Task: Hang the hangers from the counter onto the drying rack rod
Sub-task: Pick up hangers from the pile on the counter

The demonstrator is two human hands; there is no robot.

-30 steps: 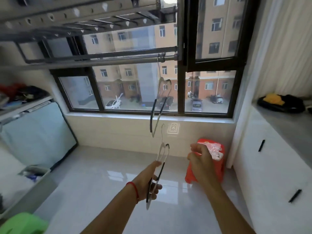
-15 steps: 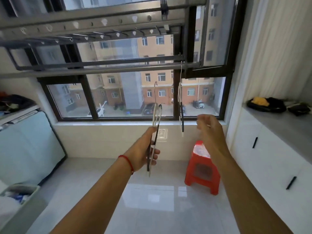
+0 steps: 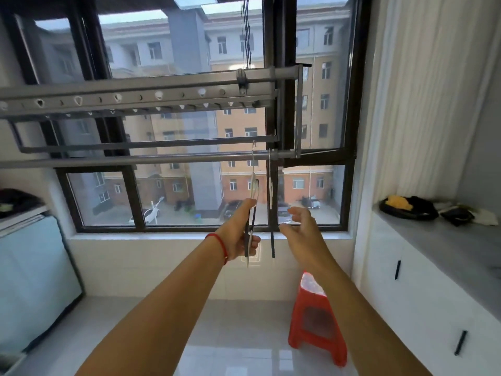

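Now higher, left hand (image 3: 238, 240) grips hanger (image 3: 250, 221) beside rod (image 3: 162, 159); right hand (image 3: 301, 229) fingers loose, empty.

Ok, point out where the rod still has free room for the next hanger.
The rod is bare from the held hangers in the left hand leftward. Its right end is crowded: a hung hanger beside the end bracket.

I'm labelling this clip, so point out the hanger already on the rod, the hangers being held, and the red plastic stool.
hanging hanger (image 3: 272, 240), head view, dark lower bar
held hangers (image 3: 254, 185), head view, pale upper part
red plastic stool (image 3: 315, 327), head view, front face
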